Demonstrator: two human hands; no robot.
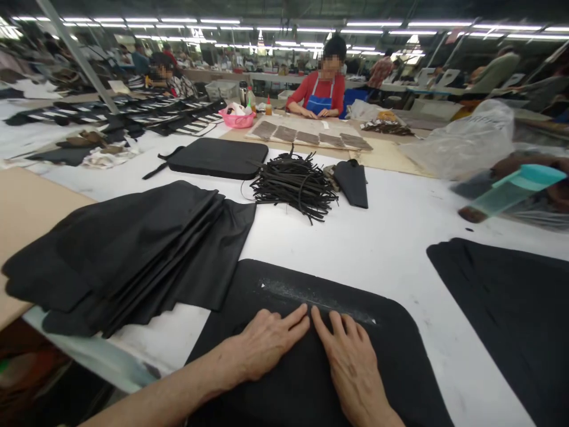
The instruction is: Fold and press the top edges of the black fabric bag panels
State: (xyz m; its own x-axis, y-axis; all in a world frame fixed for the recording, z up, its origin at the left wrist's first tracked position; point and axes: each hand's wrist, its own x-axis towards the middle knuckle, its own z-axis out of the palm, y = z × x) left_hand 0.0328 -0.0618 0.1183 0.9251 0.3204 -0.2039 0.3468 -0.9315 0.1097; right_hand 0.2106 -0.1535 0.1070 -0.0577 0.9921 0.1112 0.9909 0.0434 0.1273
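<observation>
A black rounded panel (391, 338) lies flat on the white table (382, 237) in front of me, with a shiny streak across its upper part. My left hand (267, 341) and my right hand (351, 362) both rest flat on it, fingers stretched out, fingertips almost touching just below the streak. Neither hand holds anything.
A fanned stack of black fabric pieces (128, 249) lies to the left, another black piece (511, 308) to the right. Farther back are a bundle of black strips (296, 185), a black pad (217, 157) and a clear plastic bag (466, 139). A person in a blue apron (322, 89) sits across.
</observation>
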